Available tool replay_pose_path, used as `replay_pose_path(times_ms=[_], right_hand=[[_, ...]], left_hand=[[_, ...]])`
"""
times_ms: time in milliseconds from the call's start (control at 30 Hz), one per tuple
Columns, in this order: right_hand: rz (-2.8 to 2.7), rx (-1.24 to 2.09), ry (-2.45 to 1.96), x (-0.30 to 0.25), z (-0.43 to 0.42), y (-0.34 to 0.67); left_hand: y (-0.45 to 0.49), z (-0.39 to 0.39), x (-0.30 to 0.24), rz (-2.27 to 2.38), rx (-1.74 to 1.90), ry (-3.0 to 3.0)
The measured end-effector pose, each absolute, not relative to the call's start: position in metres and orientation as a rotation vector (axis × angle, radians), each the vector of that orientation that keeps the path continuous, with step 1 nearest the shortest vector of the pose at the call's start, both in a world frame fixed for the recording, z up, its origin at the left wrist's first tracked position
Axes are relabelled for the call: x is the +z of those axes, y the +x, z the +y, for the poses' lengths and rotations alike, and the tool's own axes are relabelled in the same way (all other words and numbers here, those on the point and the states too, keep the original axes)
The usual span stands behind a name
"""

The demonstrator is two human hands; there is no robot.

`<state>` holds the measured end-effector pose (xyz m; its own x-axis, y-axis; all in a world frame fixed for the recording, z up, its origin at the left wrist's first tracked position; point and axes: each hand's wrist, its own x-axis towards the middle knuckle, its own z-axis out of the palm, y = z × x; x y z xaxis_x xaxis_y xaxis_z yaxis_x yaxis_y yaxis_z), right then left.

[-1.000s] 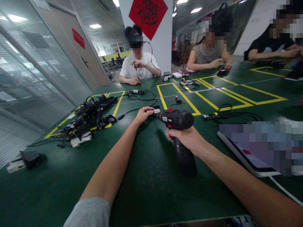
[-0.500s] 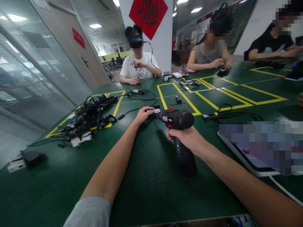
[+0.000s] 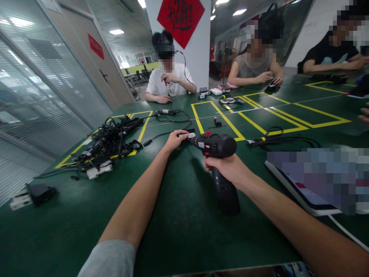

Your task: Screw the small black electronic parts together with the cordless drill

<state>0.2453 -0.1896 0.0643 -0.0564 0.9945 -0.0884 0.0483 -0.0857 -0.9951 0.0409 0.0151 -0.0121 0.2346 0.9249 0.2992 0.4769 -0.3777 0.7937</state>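
My right hand grips the handle of a black and red cordless drill, which stands with its battery end low on the table and its nose pointing left. My left hand is closed on a small black and white cable connector, right at the drill's nose. A thin black cable runs from that connector to the left and back. My fingers hide part of the connector, and the drill's tip is hard to see.
The green table has yellow tape rectangles. A tangle of black cables lies to the left, and another cable lies to the right. A pixelated tablet sits at right. Several co-workers sit across the table.
My hands and the drill hold nearly the same place. A co-worker's hand has come further in at the right edge.
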Motion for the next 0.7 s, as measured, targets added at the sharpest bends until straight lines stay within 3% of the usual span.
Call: replay_pose_path(times_ms=[700], right_hand=[[-1.241,1.295,-1.281,0.0643,-0.1905,0.2453]], left_hand=[[0.0405,0.0106,-0.0073,1.279,1.006,2.003]])
